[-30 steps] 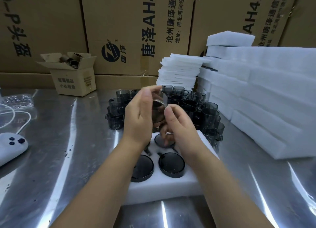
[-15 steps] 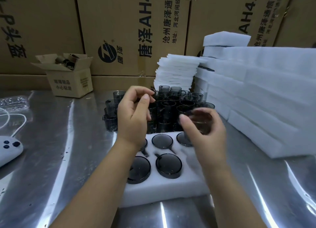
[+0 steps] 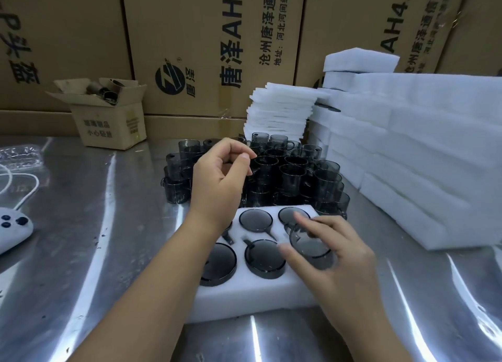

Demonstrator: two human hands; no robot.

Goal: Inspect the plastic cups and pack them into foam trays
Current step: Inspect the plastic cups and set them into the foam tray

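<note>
A white foam tray (image 3: 252,299) lies on the steel table in front of me, with several dark smoky plastic cups seated in its round holes. My right hand (image 3: 342,264) grips another smoky cup (image 3: 309,246) between thumb and fingers, tilted low over the tray's front right corner. Whether it touches the foam I cannot tell. My left hand (image 3: 220,185) hovers above the tray's back left, fingers loosely curled and holding nothing. Behind the tray stands a dense cluster of loose cups (image 3: 296,174) with handles.
Stacked foam blocks (image 3: 423,149) fill the right side, and a pile of thin foam sheets (image 3: 279,111) sits behind the cups. A small open carton (image 3: 108,117) stands back left. A white device (image 3: 11,231) with a cable lies far left. Large cardboard boxes (image 3: 206,41) wall the back.
Both hands held one cup up between them a second ago. My right hand has since carried it right and down to the tray, while my left hand let go and stayed raised.
</note>
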